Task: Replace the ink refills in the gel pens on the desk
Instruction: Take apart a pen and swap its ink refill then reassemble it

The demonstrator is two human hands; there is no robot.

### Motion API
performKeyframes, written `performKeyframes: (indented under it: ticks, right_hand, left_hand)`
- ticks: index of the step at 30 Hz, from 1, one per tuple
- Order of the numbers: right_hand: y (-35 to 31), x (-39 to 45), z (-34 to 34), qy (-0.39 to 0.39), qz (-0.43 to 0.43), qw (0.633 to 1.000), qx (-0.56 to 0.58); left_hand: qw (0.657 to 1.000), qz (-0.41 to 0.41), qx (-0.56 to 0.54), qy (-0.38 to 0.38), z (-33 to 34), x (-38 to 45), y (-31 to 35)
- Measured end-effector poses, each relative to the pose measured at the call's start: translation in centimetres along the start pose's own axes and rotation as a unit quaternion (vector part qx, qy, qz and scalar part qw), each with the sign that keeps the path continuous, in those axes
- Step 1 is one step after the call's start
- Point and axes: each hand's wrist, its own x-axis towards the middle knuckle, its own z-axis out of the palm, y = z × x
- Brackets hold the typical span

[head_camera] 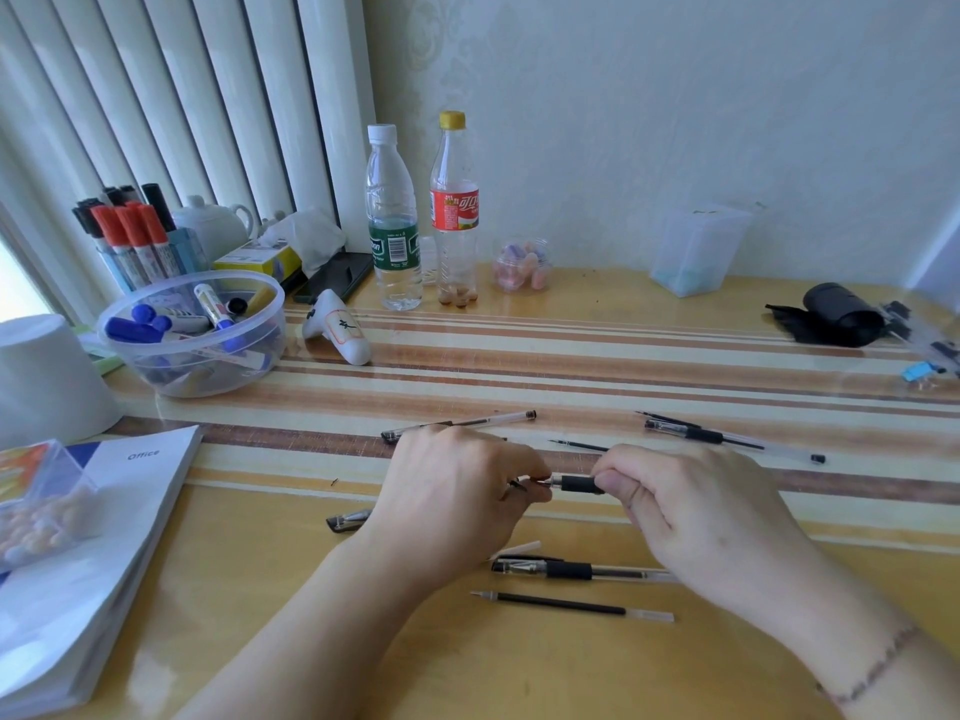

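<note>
Just above the desk (pixel 519 667), dead centre, I've got the gel pen (pixel 577 483) pinched between both hands. My right hand (pixel 691 511) clamps finger and thumb on the black rubber grip, and my left hand (pixel 457 491) closes its fingertips around the metal tip end. Neither hand is spread; both are tight little pinches, nearly touching each other.

The pen's long axis runs left to right, roughly level with the desk's stripes. Its writing point faces my left, into my left fingers; the barrel runs off into my right palm, hidden.

Risks, as I judge them: the nose cone is small, and if it's loose it could slip from my left pinch and roll off among the clutter. Twisting off-axis could bend the fine refill point or smear ink on my fingers. I can't tell whether the cone is coming off or going on.

Working outward: a bare refill (pixel 571 606) lies nearest me, a whole pen (pixel 576 570) just beyond it. A capped clear pen (pixel 457 424) sits past my left hand, and another pen (pixel 732 440) lies well off to the right.
</note>
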Motion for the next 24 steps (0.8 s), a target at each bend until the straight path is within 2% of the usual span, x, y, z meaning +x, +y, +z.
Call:
performKeyframes:
  ticks: [3,7,11,16,20,24]
  right_hand:
    - [-0.09,-0.05,0.12,0.001,0.009,1.000,0.012]
    - [0.12,0.12,0.07,0.012,0.001,1.000,-0.003]
    - [0.00,0.11,0.03,0.010,-0.008,1.000,-0.004]
    - [-0.12,-0.01,0.12,0.000,0.000,1.000,0.007]
    - [-0.07,-0.01,0.01,0.005,-0.007,1.000,-0.015]
    - [-0.02,-0.19,-0.01,-0.008,-0.012,1.000,-0.021]
  left_hand:
    - [0.999,-0.027,-0.025,0.027,0.10,0.02,0.02]
    - [0.999,-0.030,-0.012,-0.021,-0.32,-0.04,0.43]
    - [1.000,-0.016,-0.008,-0.008,-0.20,0.06,0.26]
    - [0.999,-0.039,-0.026,-0.007,-0.03,-0.09,0.20]
    - [0.999,-0.024,-0.009,-0.031,-0.49,-0.05,0.28]
    - [1.000,-0.004,0.003,-0.023,-0.16,0.02,0.07]
